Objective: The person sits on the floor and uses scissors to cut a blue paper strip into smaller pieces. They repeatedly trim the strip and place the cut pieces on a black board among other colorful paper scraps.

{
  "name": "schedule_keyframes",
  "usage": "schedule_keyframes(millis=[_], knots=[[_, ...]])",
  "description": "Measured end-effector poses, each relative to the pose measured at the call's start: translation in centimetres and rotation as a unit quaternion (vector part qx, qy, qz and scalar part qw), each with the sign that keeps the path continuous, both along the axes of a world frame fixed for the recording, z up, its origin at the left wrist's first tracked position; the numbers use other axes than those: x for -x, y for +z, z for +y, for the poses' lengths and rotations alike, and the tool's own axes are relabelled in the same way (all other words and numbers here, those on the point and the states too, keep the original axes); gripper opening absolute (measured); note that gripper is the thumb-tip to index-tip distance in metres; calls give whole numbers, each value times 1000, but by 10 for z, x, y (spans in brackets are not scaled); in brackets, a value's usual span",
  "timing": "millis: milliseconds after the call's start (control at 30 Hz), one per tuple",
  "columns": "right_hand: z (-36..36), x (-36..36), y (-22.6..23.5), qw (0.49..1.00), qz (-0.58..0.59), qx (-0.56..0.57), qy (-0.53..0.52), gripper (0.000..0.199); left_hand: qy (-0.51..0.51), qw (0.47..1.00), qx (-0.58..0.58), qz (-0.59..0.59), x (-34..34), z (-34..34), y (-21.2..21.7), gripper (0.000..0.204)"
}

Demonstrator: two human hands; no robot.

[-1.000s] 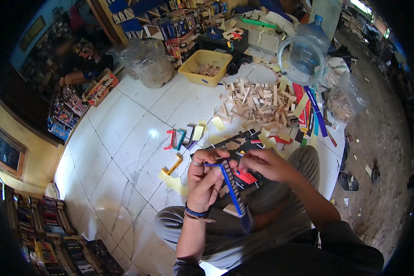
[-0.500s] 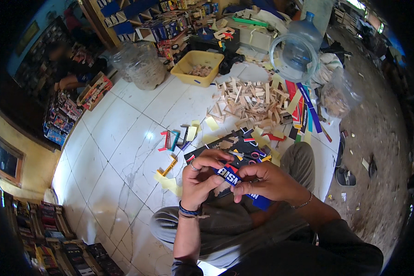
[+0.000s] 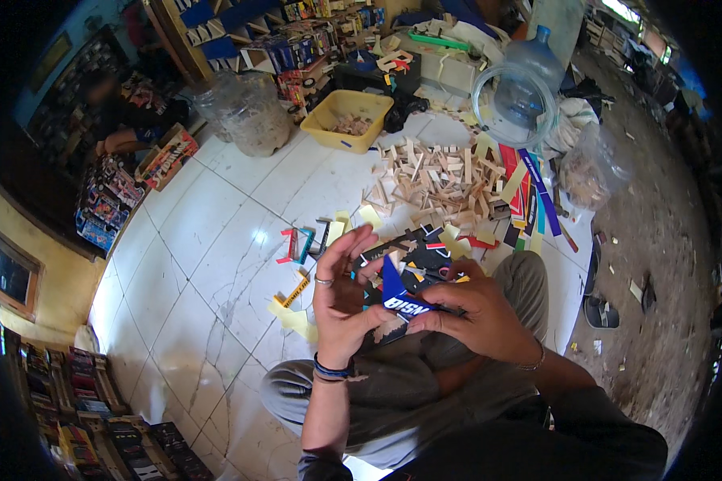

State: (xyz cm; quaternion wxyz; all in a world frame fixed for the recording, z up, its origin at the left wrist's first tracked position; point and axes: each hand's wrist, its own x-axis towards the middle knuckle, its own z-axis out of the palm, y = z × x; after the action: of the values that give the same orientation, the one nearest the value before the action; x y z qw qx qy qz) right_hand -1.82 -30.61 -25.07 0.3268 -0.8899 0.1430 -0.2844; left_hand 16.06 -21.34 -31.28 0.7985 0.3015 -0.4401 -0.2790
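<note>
Held in front of my lap is a blue sticker strip (image 3: 392,277) with white lettering, bent so that one end stands up in a point. My right hand (image 3: 477,309) pinches its right end between thumb and fingers. My left hand (image 3: 338,301) has its fingers stretched upward and apart, its thumb tip at the strip's lower left edge. Whether anything wooden lies inside the fold is hidden. Beneath the hands, a dark board (image 3: 413,240) with coloured scraps on it is partly covered. A yellow bracket-shaped piece (image 3: 300,285) lies on the floor left of my left hand.
Beyond the board lies a heap of small wooden pieces (image 3: 437,180), with coloured strips (image 3: 542,188) to its right. A yellow tub (image 3: 341,138), a clear plastic bag (image 3: 249,120) and a large water bottle (image 3: 531,76) stand farther back. Another person (image 3: 124,116) sits at the far left.
The left fingers have come off the strip and spread upward. One blue end now stands up in a fold, where the strip was gripped flat between both hands. The right hand keeps its pinch.
</note>
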Motion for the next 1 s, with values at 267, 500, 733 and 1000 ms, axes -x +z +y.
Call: schedule_keyframes(millis=[267, 500, 733, 1000], knots=[[-3, 4, 0, 988, -31, 144, -35, 27, -29, 995, -40, 89, 16, 13, 0, 61], [-13, 2, -11, 984, -49, 163, -61, 25, -34, 997, -22, 73, 26, 9, 7, 64], [-10, 5, -17, 967, -22, 238, -92, 26, 18, 998, -36, 41, 38, 0, 3, 56], [-18, 7, -6, 994, -8, 81, -67, 23, -3, 998, -41, 56, 26, 3, 2, 37]])
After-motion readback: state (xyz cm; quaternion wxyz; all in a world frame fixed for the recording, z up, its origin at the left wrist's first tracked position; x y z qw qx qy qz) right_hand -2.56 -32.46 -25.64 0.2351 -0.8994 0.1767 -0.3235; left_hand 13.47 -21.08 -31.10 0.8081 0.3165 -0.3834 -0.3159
